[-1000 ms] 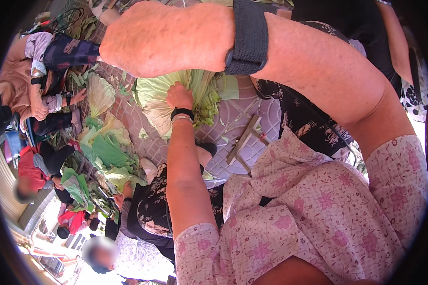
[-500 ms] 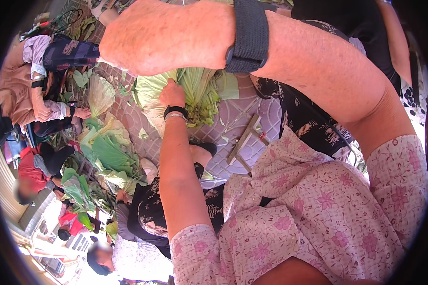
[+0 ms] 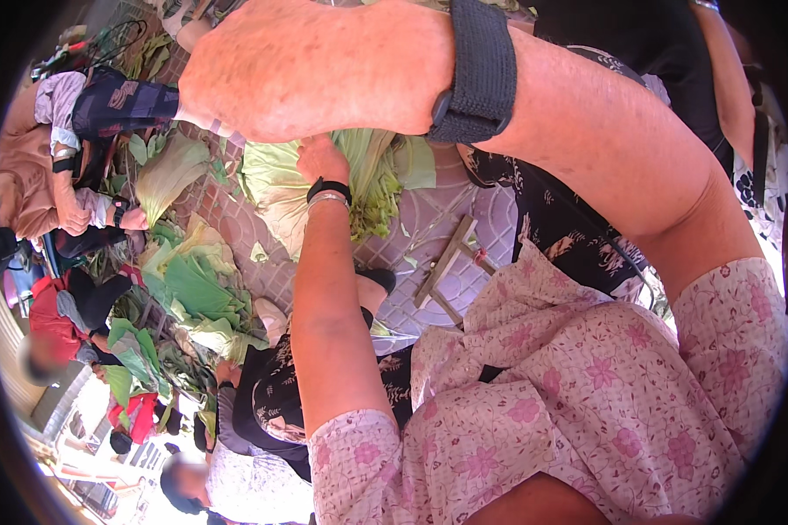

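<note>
My left hand (image 3: 326, 163) is closed at the upper part of a bundle of large, broad, pale green leaves (image 3: 271, 179). The leaves spread downward with ribbed, crumpled edges, over the paving in front of me. My right hand (image 3: 311, 74) is raised close to the view, knuckles outward, above the bundle and covering its top. Its fingers curl away out of sight in a fist-like shape, so what they hold is hidden. A black strap (image 3: 481, 74) circles my right wrist; a dark band and a bracelet are on my left one.
More broad leaves (image 3: 197, 280) lie piled on the patterned paving (image 3: 464, 197) to the left. A small wooden stool frame (image 3: 446, 262) stands right of the bundle. Several people sit at the left, one holding a leaf (image 3: 171, 175). Another person (image 3: 639, 52) is at the upper right.
My right hand stays raised, its wrist strap slightly farther right. My left hand has shifted slightly right, still on the leaves. At the left, a person's leaf has tilted and moved left.
</note>
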Action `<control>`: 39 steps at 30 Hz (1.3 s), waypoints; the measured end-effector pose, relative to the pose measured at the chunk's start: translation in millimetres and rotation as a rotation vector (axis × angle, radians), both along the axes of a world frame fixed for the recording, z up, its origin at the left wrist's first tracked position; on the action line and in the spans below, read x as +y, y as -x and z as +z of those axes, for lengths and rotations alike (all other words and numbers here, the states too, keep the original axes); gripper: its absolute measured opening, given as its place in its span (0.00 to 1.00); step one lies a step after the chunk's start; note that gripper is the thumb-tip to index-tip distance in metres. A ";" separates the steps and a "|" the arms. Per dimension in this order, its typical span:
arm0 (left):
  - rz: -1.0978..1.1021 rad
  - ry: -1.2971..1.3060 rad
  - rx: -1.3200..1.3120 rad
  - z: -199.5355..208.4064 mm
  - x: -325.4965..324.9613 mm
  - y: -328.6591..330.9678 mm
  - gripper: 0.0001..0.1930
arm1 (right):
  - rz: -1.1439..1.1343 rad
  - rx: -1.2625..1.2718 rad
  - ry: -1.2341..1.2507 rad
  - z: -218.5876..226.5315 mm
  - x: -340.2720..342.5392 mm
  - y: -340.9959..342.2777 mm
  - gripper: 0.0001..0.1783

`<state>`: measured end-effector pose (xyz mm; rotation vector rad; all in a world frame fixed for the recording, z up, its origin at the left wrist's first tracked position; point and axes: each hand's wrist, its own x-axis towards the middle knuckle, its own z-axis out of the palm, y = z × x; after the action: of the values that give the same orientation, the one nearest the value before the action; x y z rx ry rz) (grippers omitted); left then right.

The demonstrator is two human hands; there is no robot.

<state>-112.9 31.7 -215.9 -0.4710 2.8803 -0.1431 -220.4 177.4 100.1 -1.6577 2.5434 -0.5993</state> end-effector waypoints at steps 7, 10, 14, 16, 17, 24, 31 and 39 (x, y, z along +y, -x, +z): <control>-0.120 -0.235 0.439 -86.5 -9.9 6.1 0.25 | 0.002 -0.005 0.002 5.7 6.5 -3.7 0.10; -0.092 -0.467 0.635 -100.1 -15.4 -0.5 0.26 | 0.018 -0.022 -0.005 11.1 10.5 -7.1 0.09; 0.118 -0.760 0.528 -68.4 -10.8 -1.1 0.26 | 0.008 -0.008 0.021 7.8 16.4 -7.1 0.09; 0.130 -0.537 0.290 -8.8 8.6 6.1 0.25 | -0.010 0.006 0.027 4.6 19.7 -4.9 0.08; 0.126 -0.502 0.315 -3.2 8.0 4.3 0.23 | -0.007 0.012 0.041 5.0 19.4 -5.6 0.08; 0.192 -0.511 0.310 -10.4 4.5 4.9 0.21 | 0.016 0.040 0.111 -1.3 14.7 -6.9 0.08; -0.058 -0.500 0.477 -56.4 -1.1 2.8 0.22 | 0.008 0.074 0.147 -3.6 16.4 -4.7 0.07; -0.011 -0.977 0.385 -88.2 14.1 -11.6 0.23 | 0.036 0.058 0.200 -3.8 17.5 -8.8 0.06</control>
<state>-101.2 45.9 -304.1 -0.2890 2.8197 1.4035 -211.6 194.9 96.4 -1.8028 2.5603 -0.8406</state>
